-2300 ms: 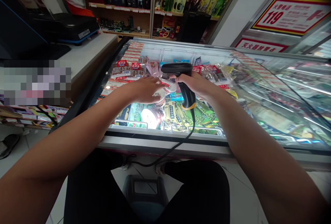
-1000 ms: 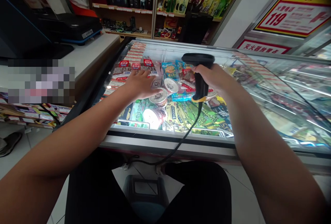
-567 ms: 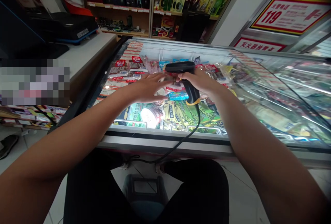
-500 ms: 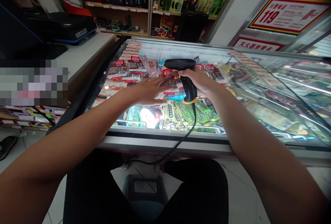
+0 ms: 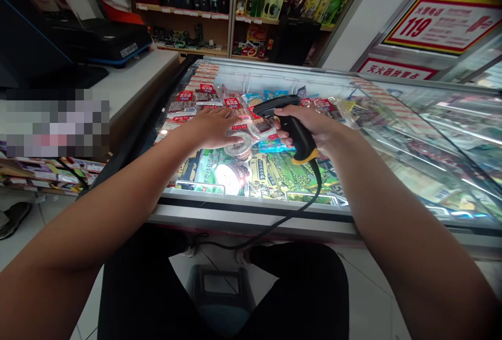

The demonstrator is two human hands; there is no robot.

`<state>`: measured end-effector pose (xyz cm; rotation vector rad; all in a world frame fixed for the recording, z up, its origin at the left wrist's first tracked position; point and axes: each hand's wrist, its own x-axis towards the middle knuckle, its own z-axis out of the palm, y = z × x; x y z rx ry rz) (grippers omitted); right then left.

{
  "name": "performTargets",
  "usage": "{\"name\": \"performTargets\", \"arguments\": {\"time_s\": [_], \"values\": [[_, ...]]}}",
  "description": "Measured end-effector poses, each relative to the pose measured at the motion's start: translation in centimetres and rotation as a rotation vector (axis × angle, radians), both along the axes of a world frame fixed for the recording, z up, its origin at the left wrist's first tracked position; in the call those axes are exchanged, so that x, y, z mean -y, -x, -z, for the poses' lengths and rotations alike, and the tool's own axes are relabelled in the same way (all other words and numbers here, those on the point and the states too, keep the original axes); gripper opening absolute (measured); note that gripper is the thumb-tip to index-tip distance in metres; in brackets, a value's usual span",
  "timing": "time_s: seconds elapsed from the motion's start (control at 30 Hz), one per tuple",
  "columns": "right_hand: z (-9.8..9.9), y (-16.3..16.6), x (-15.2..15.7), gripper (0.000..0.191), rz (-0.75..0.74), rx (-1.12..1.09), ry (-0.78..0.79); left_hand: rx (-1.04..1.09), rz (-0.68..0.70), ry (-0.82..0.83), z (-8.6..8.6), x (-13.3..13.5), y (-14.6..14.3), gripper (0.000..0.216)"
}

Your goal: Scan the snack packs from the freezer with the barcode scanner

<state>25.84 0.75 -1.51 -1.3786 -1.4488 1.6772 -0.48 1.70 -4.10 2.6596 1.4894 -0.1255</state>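
My right hand [image 5: 314, 121] is wrapped round the grip of a black and yellow barcode scanner [image 5: 303, 140], its head tilted toward the left. A cable [image 5: 316, 188] hangs from the scanner's base down past the freezer's front edge. My left hand [image 5: 214, 129], palm down with fingers spread, is over the glass top of a chest freezer [image 5: 251, 212]. Whether its palm touches the glass I cannot tell. Beneath lie red-labelled packs [image 5: 184, 102], a round tub [image 5: 240, 147], a bright white-topped tub [image 5: 228, 179] and green ice-pop packets [image 5: 284, 172].
A counter [image 5: 157, 65] with a black device [image 5: 105, 42] stands at the left. Shelves [image 5: 188, 14] of boxes and bags are behind the freezer. Red and yellow signs [image 5: 431, 23] hang at the right. Between my legs is a stool [image 5: 219, 290]. Another person's shoe [image 5: 14, 219] shows far left.
My right hand has shifted right and turned the scanner, its grip now slanting down to the right. My left hand has drawn slightly left, uncovering the round tub.
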Motion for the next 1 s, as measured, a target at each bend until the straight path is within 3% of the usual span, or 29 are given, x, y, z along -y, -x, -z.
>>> {"name": "performTargets", "arguments": {"time_s": [0.3, 0.5, 0.57, 0.67, 0.83, 1.0], "values": [[-0.3, -0.1, 0.1, 0.032, 0.000, 0.072, -0.072, -0.024, -0.004, -0.007, -0.1, -0.1, 0.1, 0.079], [-0.1, -0.5, -0.5, 0.039, 0.209, 0.627, -0.458, -0.064, -0.124, -0.054, -1.1, 0.1, 0.8, 0.078], [0.0, -0.7, -0.7, 0.045, 0.207, 0.731, -0.490, -0.068, -0.173, -0.092, -1.5, 0.3, 1.0, 0.076], [0.3, -0.6, -0.5, 0.047, 0.124, 0.676, -0.445, -0.006, -0.118, -0.154, -1.6, 0.6, 0.5, 0.076], [0.8, 0.4, -0.1, 0.046, 0.059, 0.407, -0.383, 0.053, 0.192, -0.034, -0.6, 1.4, -1.5, 0.077], [0.4, 0.3, -0.4, 0.040, 0.177, 0.260, -0.298, 0.022, 0.172, 0.020, 0.5, 1.3, -2.0, 0.082]]}}
